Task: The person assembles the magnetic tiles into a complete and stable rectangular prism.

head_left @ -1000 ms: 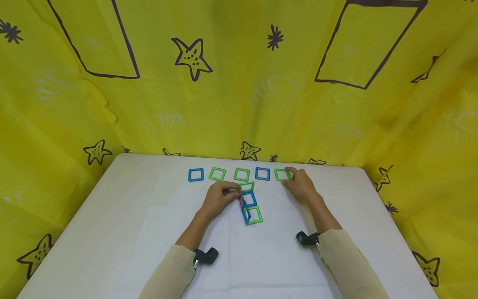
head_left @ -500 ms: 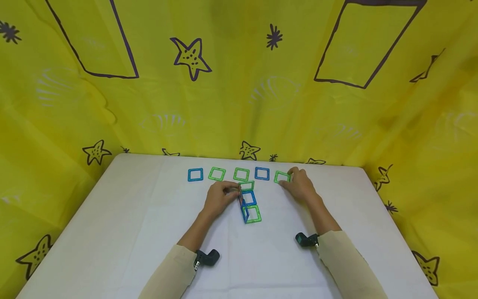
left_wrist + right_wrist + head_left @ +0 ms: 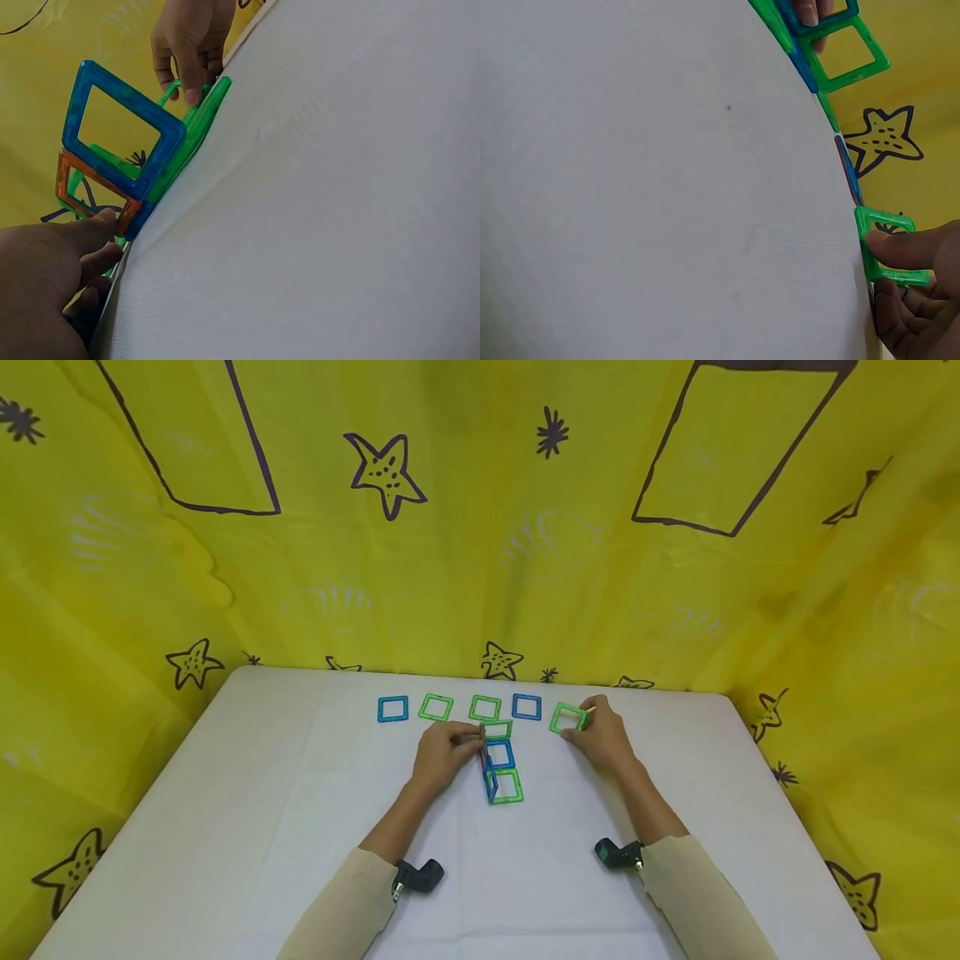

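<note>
Both beige-sleeved arms (image 3: 337, 906) are stretched out front, and the bare left grip (image 3: 437, 756) and bare right grip (image 3: 603, 735) are each doing a thumb-and-finger pinch.

We can read no text, label, brand or number in any of the three views. The yellow curtain (image 3: 465, 552) carries line drawings, a dotted starfish (image 3: 387, 474) among them, but we find no lettering there. On the upright blue square frame (image 3: 74, 109) and the left wrist camera (image 3: 427, 877) we make out no legible marking either.
</note>
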`<control>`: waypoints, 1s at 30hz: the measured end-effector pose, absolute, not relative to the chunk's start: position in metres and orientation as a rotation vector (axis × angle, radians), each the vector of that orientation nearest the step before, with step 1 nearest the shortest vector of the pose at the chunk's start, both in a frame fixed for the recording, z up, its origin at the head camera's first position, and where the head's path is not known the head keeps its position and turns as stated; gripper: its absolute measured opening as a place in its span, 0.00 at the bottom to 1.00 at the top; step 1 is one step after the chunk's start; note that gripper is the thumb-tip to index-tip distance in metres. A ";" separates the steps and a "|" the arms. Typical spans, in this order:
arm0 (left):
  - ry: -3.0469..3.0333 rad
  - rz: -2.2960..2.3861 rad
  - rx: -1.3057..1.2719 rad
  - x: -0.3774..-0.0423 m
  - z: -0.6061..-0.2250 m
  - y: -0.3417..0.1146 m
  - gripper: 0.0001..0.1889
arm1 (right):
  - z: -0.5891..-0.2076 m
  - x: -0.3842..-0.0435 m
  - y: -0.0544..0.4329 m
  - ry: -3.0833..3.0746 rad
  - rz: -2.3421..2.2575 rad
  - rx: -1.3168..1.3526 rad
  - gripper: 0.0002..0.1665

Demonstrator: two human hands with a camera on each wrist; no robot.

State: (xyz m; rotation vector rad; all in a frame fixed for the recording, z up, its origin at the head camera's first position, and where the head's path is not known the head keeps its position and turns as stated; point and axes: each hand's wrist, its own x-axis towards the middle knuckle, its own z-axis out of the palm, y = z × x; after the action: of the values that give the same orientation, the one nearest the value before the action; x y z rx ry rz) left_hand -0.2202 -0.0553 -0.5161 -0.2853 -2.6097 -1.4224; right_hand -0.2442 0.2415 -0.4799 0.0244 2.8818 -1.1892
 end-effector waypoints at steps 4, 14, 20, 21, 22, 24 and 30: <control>-2.617 -1.424 -0.240 -0.222 -0.515 -0.051 0.12 | -0.480 -0.242 0.243 2.870 -1.272 0.024 0.29; -2.619 -1.391 -0.226 -0.223 -0.515 -0.049 0.12 | -0.484 -0.233 0.246 2.757 -1.469 0.109 0.14; -2.616 -1.394 -0.217 -0.220 -0.517 -0.051 0.12 | -0.489 -0.229 0.246 2.763 -1.514 0.103 0.13; -2.617 -1.399 -0.217 -0.220 -0.517 -0.051 0.12 | -0.490 -0.229 0.246 2.757 -1.520 0.100 0.13; -2.618 -1.404 -0.217 -0.220 -0.518 -0.051 0.12 | -0.490 -0.229 0.246 2.752 -1.526 0.097 0.12; -2.617 -1.414 -0.222 -0.219 -0.519 -0.051 0.12 | -0.490 -0.228 0.246 2.751 -1.533 0.080 0.12; -2.601 -1.407 -0.237 -0.221 -0.518 -0.052 0.11 | -0.485 -0.226 0.244 2.816 -1.521 -0.061 0.08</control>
State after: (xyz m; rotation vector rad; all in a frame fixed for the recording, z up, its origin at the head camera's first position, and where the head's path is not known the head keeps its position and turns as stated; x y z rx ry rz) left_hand -0.2208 -0.0522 -0.5180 -0.2368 -2.6010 -1.4067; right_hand -0.2261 0.2436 -0.4852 -0.0613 2.8157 -1.5209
